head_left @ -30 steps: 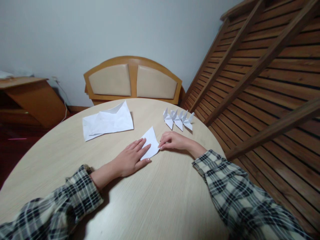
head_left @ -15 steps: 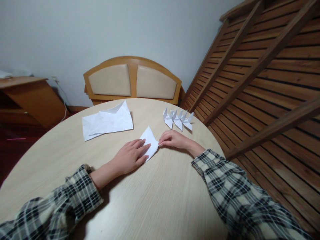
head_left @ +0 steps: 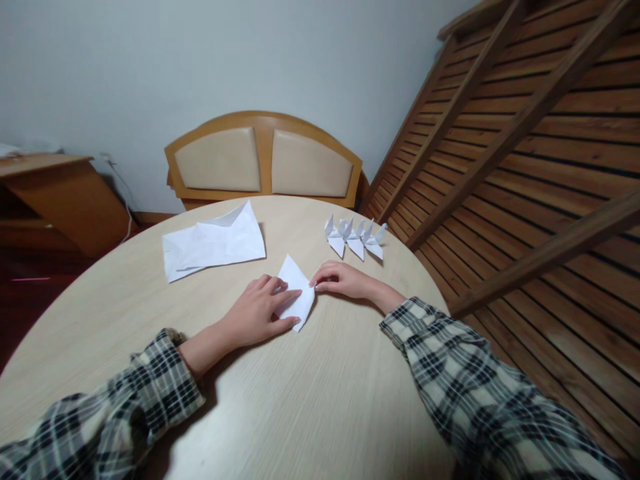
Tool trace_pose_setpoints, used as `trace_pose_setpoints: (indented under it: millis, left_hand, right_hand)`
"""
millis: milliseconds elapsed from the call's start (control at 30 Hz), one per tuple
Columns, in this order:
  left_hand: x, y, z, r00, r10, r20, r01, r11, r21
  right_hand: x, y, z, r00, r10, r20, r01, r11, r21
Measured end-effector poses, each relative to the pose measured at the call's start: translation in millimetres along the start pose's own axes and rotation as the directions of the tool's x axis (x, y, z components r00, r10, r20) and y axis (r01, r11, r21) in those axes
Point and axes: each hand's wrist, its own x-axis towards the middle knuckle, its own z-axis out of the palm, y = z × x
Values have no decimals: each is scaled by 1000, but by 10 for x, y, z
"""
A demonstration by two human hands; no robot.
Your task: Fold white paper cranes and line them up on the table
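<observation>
A small folded sheet of white paper (head_left: 296, 285) lies on the round table between my hands, one corner pointing away from me. My left hand (head_left: 260, 309) rests on its left side with the fingers spread and the thumb near the lower corner. At the right corner, my right hand (head_left: 341, 279) pinches the paper between thumb and fingers. That corner is lifted slightly, and its fold is partly hidden by the fingertips. Beyond my right hand stand several white folded paper cranes (head_left: 356, 239) in a close row.
Larger sheets of white paper (head_left: 215, 245), partly folded, lie at the back left of the light wood table (head_left: 320, 400). Behind the table is a padded wooden headboard (head_left: 266, 160). A slatted wooden panel (head_left: 525, 173) leans along the right. A wooden desk (head_left: 60, 200) stands far left.
The folded paper has turned slightly and shifted a little left, with its lower corner now showing beyond my left thumb. My right hand has moved slightly left with the pinched corner.
</observation>
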Motion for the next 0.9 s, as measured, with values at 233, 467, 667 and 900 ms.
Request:
trace_pose_setpoints:
  millis: [233, 467, 667, 900]
  left_hand:
    - [-15, -33, 84, 1000, 25, 11, -25, 1000, -18]
    - [-13, -54, 122, 999, 34, 3, -34, 998, -56]
    - [-18, -51, 108, 999, 35, 0, -35, 997, -63]
    - [-10, -53, 98, 1000, 15, -3, -16, 992, -127]
  right_hand:
    - [6, 26, 9, 999, -39, 7, 40, 997, -67]
    - [3, 32, 25, 999, -31, -23, 28, 992, -125]
    - [26, 13, 66, 999, 8, -52, -16, 988, -152]
    - [56, -5, 128, 991, 35, -127, -53, 988, -145]
